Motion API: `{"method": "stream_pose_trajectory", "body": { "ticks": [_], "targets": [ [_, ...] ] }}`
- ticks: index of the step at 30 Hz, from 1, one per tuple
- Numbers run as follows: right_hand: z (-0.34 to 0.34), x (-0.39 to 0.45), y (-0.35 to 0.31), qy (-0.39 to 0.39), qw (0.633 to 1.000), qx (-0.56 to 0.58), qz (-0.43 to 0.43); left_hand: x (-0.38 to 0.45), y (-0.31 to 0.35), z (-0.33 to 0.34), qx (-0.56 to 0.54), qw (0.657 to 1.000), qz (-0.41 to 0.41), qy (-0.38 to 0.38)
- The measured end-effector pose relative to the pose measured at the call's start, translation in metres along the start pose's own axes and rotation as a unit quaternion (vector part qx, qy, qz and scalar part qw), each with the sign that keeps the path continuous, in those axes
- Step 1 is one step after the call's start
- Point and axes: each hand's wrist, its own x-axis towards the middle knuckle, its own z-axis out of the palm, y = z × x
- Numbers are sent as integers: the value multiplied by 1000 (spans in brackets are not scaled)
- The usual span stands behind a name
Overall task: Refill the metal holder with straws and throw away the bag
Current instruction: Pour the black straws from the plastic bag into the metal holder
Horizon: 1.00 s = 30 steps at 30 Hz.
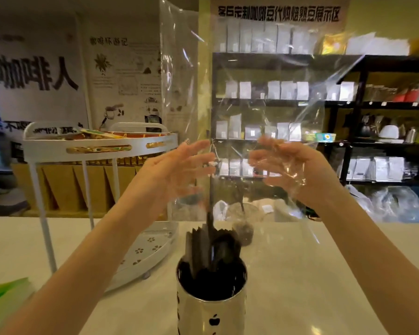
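A metal holder (212, 308) with apple-shaped cut-outs stands on the pale counter at the bottom centre. It is packed with black wrapped straws (213, 252), and one straw (211, 201) sticks up higher than the rest. Above it a large clear plastic bag (252, 105) stands upright between my hands, its lower part hanging down to the holder. My left hand (179, 165) touches the bag's left side with its fingers spread. My right hand (286, 165) is seen through the plastic and presses on the right side. The bag looks empty.
A white two-tier rack (99, 147) with snack packets stands on the counter at the left, its lower tray reaching close to the holder. A green object (3, 293) lies at the bottom left corner. A small dark cup (245, 232) sits just behind the holder. Shelves of bags fill the background.
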Motion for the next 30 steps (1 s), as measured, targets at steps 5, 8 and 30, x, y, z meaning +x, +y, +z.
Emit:
{"method": "stream_pose_trajectory", "body": {
  "ticks": [5, 8, 30],
  "targets": [
    [-1, 0, 0, 4, 1000, -18, -2, 1, 0, -1, -26, 1000, 0, -6],
    [-2, 0, -1, 6, 1000, -22, -2, 1, 0, 0, -29, 1000, 8, -5],
    [-55, 5, -89, 210, 955, -167, -125, 86, 57, 53, 46, 990, 114, 71]
  ]
}}
